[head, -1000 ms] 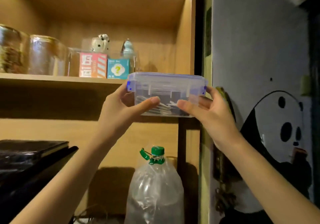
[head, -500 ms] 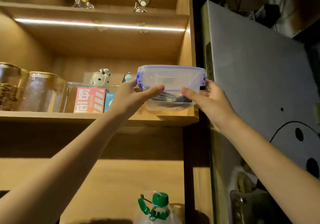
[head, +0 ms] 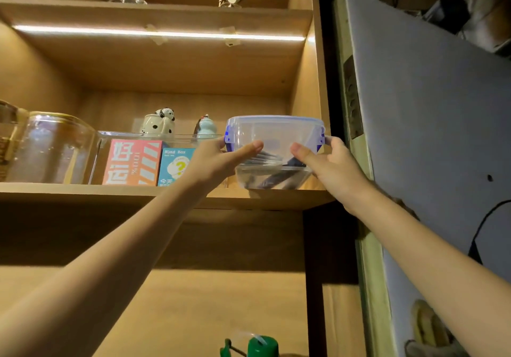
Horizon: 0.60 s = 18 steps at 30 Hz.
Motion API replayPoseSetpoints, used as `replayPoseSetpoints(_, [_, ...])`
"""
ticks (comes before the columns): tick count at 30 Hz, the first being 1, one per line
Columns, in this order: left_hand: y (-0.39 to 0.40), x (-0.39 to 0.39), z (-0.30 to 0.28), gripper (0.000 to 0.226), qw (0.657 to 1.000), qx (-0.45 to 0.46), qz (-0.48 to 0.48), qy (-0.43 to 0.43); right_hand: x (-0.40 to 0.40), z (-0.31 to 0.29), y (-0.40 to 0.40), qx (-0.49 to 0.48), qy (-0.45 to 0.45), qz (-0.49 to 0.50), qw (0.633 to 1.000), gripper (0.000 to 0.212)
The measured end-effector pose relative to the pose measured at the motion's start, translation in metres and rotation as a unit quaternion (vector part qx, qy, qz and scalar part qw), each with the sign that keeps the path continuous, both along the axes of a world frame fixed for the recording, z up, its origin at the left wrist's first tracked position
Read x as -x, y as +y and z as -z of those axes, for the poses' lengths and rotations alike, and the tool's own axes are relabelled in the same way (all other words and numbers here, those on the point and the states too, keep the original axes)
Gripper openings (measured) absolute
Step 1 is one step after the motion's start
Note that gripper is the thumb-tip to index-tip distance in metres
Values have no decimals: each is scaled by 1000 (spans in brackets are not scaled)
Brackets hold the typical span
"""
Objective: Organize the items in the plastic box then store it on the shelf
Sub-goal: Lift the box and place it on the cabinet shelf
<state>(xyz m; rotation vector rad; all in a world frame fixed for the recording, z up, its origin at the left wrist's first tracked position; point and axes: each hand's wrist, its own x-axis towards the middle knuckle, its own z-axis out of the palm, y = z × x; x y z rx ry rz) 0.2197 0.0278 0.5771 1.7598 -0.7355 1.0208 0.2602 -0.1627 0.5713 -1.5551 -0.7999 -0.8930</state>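
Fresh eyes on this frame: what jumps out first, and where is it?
The clear plastic box with blue latches, held between the left hand and right hand, sits at the right end of the lit wooden shelf. Left of it are a red carton and a teal Blind Box, with glass jars at far left.

the plastic box (head: pixel 276 135) is clear, smooth plastic with a faint gloss and blue plastic clips. the shelf (head: pixel 138 193) under it is matt wood-grain board. left of the box, two printed cardboard boxes (head: pixel 132 163) look satin; farther left, a glass jar (head: pixel 52 149) shines; behind them, a glazed ceramic figurine (head: pixel 159 123) gleams.
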Motion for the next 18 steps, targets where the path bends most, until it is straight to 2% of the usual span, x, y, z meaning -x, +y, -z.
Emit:
replayPoseSetpoints(3, [0, -19, 2, 23, 996, -21, -87, -20, -22, 1, 0, 16, 7, 24, 1000, 75])
replayPoseSetpoints(5, [-1, -31, 5, 22, 989, -40, -135, -35, -35, 3, 1, 38, 11, 44, 998, 73])
replayPoseSetpoints(7, [-1, -42, 8, 21, 986, -49, -156, -35, -46, 4, 3, 57, 13, 60, 997, 68])
replayPoseSetpoints(10, [-2, -56, 7, 36, 981, -61, -184, -22, -60, 3, 3, 83, 6, 89, 992, 59])
replayPoseSetpoints(12, [1, -64, 3, 43, 977, -76, -201, 7, -68, 1, 4, 104, 3, 123, 987, 57])
replayPoseSetpoints(18, [10, -71, -18, 39, 949, -138, -231, 161, -87, -13, 11, 205, 25, 180, 962, 63])
